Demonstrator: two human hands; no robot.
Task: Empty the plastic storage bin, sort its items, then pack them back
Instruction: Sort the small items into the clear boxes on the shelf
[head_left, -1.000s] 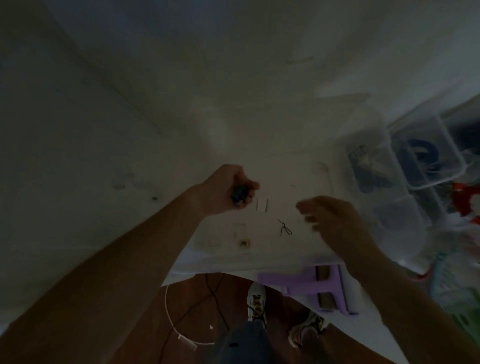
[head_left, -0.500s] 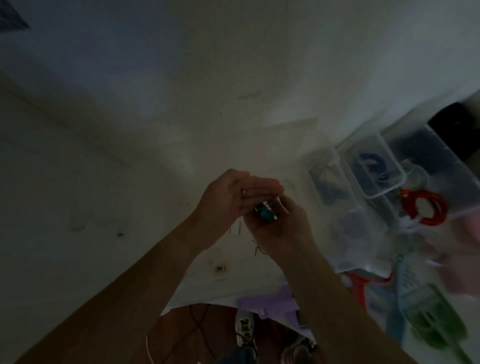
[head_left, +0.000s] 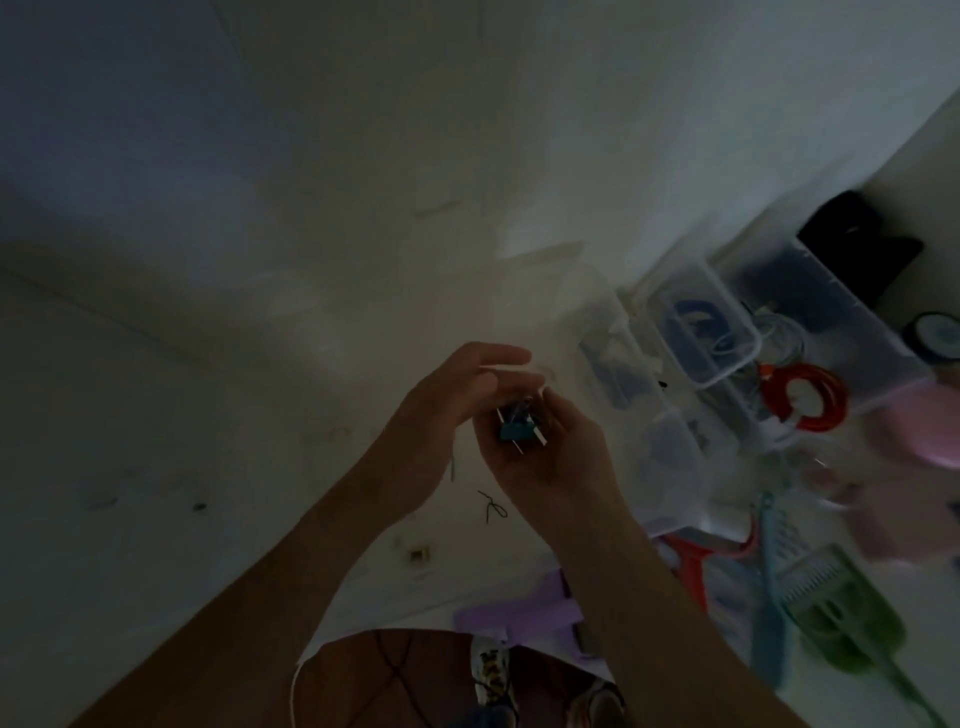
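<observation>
A small teal clip-like item with pale prongs lies in the cupped palm of my right hand. My left hand is pressed against the right one, fingers stretched flat over the item. Both hands hover above a white table. To the right stands a clear plastic storage bin with dark items inside. A bent dark wire and a tiny square piece lie on the table below my hands.
More clear bins hold blue cable. A red cable coil, a pink object, a green scoop, a blue comb and a purple tool lie at the right and near edge. My shoes show below.
The teal item passed from my left hand into my right palm, and the hands came together. The camera view shifted right, showing more of the bins and tools.
</observation>
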